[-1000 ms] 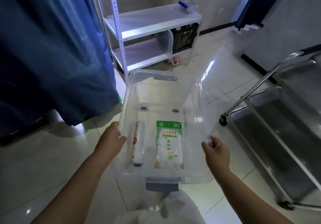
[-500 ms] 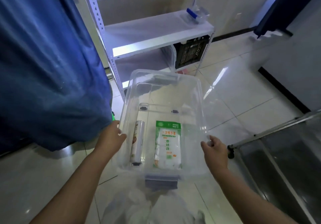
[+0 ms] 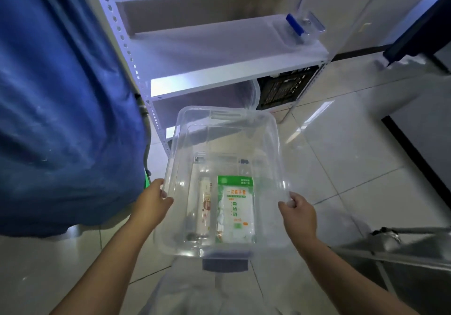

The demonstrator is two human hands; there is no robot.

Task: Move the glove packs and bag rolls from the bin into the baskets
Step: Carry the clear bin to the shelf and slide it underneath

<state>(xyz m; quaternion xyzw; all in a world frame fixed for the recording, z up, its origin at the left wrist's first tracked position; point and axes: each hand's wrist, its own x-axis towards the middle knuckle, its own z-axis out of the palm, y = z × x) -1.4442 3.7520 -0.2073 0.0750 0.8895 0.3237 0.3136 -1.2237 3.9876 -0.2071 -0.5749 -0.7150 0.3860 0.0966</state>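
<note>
Bin: I carry a clear plastic bin (image 3: pixel 227 129), rectangular with rounded corners, glossy see-through walls and a grey latch on the near end and one on the far end.
Glove pack: a flat, soft plastic glove pack (image 3: pixel 235 213) with a green header and white printed body lies on the bin's floor, towards the near end, right of centre.
Bag roll: a slim cylinder, the bag roll (image 3: pixel 204 209), pale with a reddish label, lies lengthwise on the bin's floor just left of the glove pack; whether the two touch I cannot tell through the glare.
Left hand: my left hand (image 3: pixel 152 203) grips the bin's left rim, thumb hooked over the edge, fingers apparently curled under the lip on the outside.
Right hand: my right hand (image 3: pixel 299 213) grips the bin's right rim, thumb on top, fingers folded round the edge.
Hands together: they are well apart, one clamped on each long side, the bin between them above the floor.
Shelf: a white metal shelf rack (image 3: pixel 219 53) with perforated posts stands beyond the bin's far end.
Crate: a black slotted crate (image 3: pixel 284 90) sits low in the rack, beyond the bin's far right corner.
Cloth: a blue, matte cloth (image 3: pixel 61 99) hangs left of the bin.
Floor: glossy pale tiles (image 3: pixel 346 148) show right of the bin.
</note>
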